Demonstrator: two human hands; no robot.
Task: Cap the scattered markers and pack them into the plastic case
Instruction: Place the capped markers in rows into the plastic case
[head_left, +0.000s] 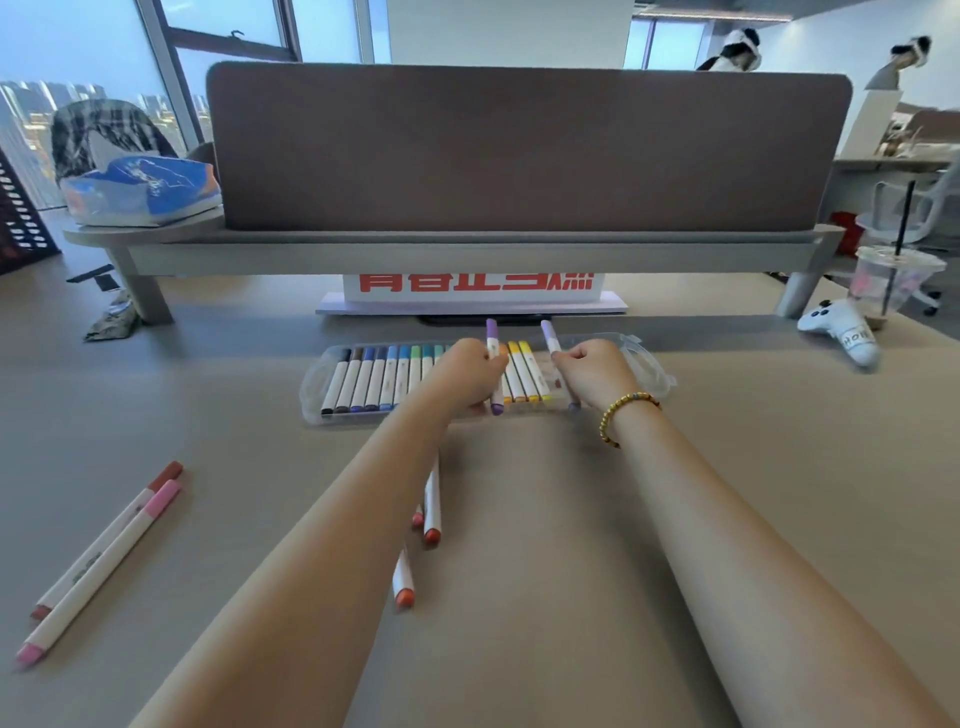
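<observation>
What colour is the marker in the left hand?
Purple, held by the left hand; the head view shows it.

Two hands, left hand (467, 376) and right hand (592, 371), two purple markers held, one plastic case (317, 384), five loose markers at seven o'clock

Work surface: a beige table (545, 519). Resting directly on it: a clear plastic case (317, 400) at centre, a row of capped markers inside; two markers (104, 556) lying side by side at near left, one brown-capped, one pink-capped; three orange-red-capped markers (432, 509) partly hidden under the left forearm; a grey monitor riser (467, 254) at the far edge; a white game controller (841, 327) and a lidded drink cup (883, 286) at far right.
</observation>
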